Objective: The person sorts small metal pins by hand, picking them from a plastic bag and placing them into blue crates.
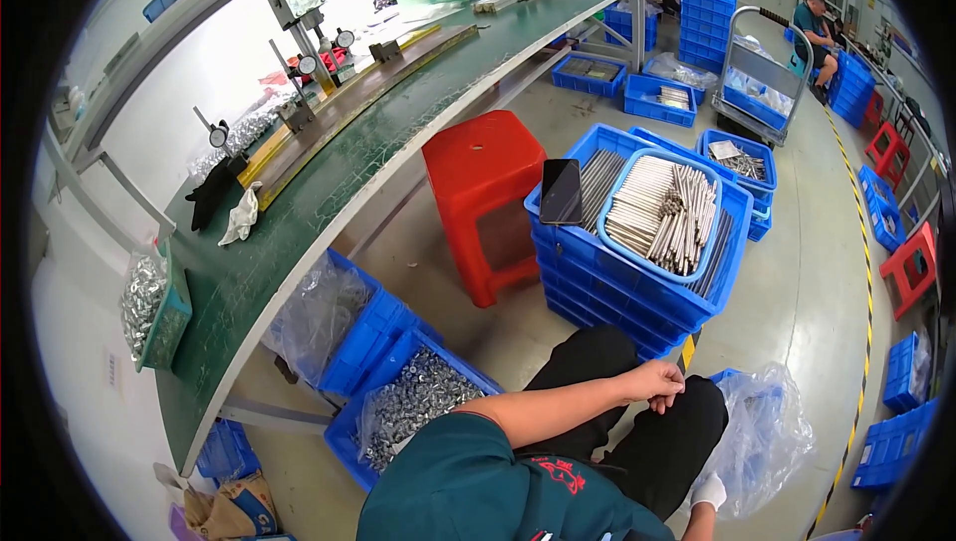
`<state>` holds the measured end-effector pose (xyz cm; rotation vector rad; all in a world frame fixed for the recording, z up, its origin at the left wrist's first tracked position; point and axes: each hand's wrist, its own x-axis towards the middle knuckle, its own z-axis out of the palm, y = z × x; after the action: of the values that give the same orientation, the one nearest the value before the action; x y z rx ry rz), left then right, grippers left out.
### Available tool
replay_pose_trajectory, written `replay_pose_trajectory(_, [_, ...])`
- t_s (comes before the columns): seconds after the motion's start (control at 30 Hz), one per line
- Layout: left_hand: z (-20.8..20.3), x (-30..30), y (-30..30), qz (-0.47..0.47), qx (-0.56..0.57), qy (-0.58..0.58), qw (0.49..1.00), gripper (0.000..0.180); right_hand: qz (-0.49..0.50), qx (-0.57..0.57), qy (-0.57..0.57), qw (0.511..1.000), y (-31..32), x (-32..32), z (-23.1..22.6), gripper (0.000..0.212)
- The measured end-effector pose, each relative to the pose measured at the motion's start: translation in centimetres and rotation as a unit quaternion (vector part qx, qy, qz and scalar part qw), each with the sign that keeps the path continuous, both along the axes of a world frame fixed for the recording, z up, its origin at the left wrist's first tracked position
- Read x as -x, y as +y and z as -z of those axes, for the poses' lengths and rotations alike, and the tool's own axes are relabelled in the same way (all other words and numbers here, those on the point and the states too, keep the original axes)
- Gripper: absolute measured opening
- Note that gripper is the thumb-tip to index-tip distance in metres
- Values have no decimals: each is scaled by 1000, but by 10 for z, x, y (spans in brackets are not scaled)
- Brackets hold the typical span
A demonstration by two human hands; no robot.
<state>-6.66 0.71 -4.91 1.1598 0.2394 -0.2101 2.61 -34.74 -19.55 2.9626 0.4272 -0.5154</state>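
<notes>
Grip, left hand: bare left hand point(652, 385) was above the lap, fingers curled in toward the thumb; could not tell if anything small sat between them.
Grip, right hand: white-gloved right hand point(709, 491) was low beside the right leg, at the edge of a clear plastic bag point(765, 436); could not tell whether it pinched the bag or only touched it.
Plastic bag: lay crumpled right of the knees, some blue showing by its upper left edge.
Crate stack: blue crates point(609, 287) stood just ahead of the knees; a light-blue tray point(642, 260) sat on top, full of shiny metal rods point(652, 208), with darker rods point(600, 181) beside it.
Phone: black phone point(561, 192) rested at the stack's left edge.
Stool: red stool point(485, 168) stood left of the stack, near the bench.
Bench: green-topped bench point(289, 242) ran along the left, bearing dial gauges point(306, 64).
Small parts: metal pieces point(428, 397) filled a crate left of the person.
</notes>
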Motion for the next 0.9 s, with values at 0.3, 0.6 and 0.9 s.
replay_pose_trajectory(0.3, [0, 0, -1, -1, 6, -6, 1000, 17, 1, -2, -19, 1000, 3, 4, -17, 17])
replay_pose_trajectory(0.6, [-2, 1, -1, 0, 8, -9, 1000, 17, 59, -2, -15, 998, 8, 9, -24, 19])
replay_pose_trajectory(0.9, [-6, 1, -1, -1, 13, -8, 1000, 16, 51, 84, 19, 995, -6, 7, -16, 13])
